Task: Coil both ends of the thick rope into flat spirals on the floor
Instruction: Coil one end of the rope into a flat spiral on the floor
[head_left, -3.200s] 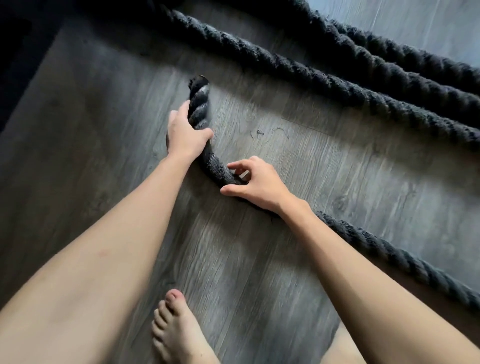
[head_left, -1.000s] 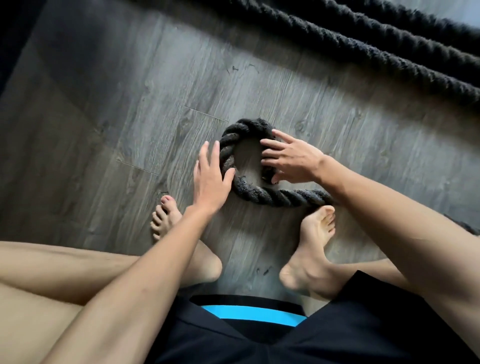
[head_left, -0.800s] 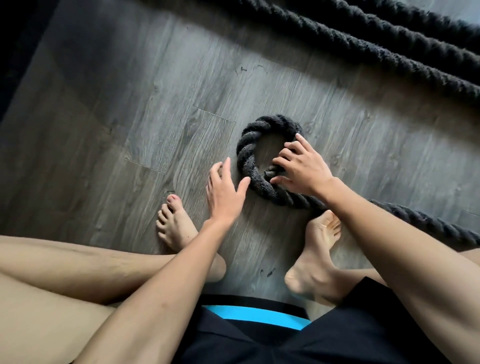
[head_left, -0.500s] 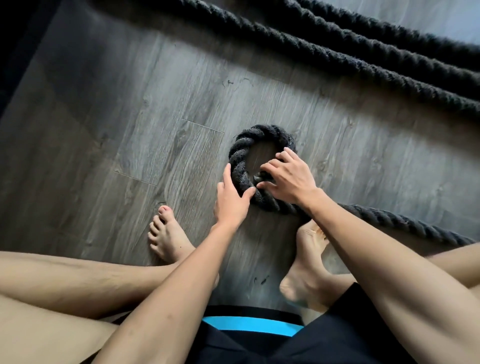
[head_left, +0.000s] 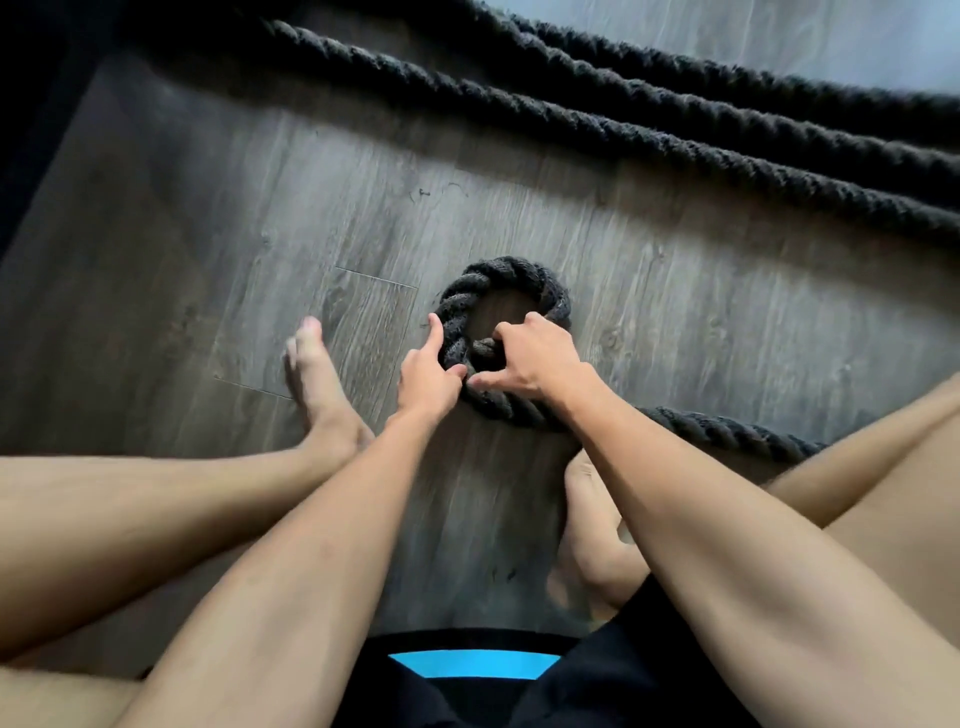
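The rope forms one small loop in the middle of the floor. The left hand presses straight fingers against the loop's left side. The right hand curls round the rope's end inside it.

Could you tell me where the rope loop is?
In the head view, the rope loop lies on the floor mid-frame, touched by the left hand and right hand.

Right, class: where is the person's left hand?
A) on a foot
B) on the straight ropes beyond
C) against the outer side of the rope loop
C: the left hand rests against the rope loop on its outer side, index finger straight.
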